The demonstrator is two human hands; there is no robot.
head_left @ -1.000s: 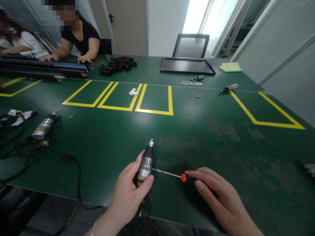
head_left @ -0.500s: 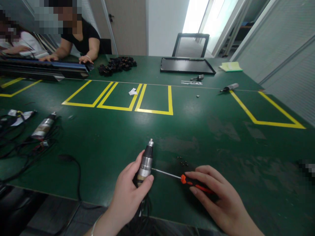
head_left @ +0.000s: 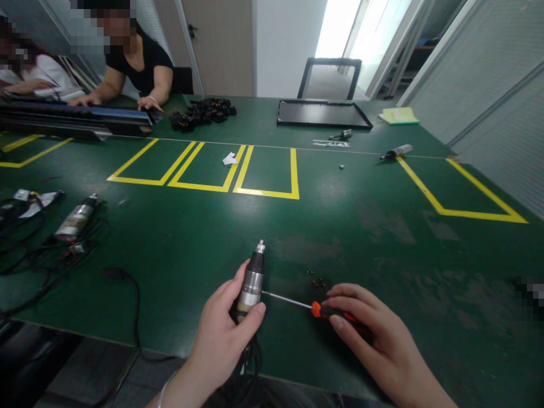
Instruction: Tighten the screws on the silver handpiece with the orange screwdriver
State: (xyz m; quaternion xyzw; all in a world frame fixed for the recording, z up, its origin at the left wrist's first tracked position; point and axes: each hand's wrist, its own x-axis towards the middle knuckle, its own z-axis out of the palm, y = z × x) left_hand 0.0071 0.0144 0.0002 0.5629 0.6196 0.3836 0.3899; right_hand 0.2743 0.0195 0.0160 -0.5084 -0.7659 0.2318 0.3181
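Observation:
My left hand (head_left: 227, 328) is wrapped around a silver and black cylindrical electric screwdriver (head_left: 251, 283), its geared metal tip pointing away from me. A dark cable hangs from its near end. My right hand (head_left: 374, 334) grips the red and black handle of a screwdriver (head_left: 293, 301). The thin shaft points left, and its tip meets the right side of the cylindrical tool's metal body. Several small dark screws (head_left: 318, 283) lie on the green table just beyond the screwdriver.
A similar cylindrical tool (head_left: 76, 218) lies among dark cables on the left. Yellow tape outlines (head_left: 266, 194) mark the table (head_left: 191, 226). Farther back are a heap of black parts (head_left: 204, 113), a black-framed panel (head_left: 325, 114) and two more tools. Two people sit at the far left.
My right hand's fingers have shifted slightly back along the screwdriver handle and rolled it a little. The left hand and the cylindrical tool stay in place.

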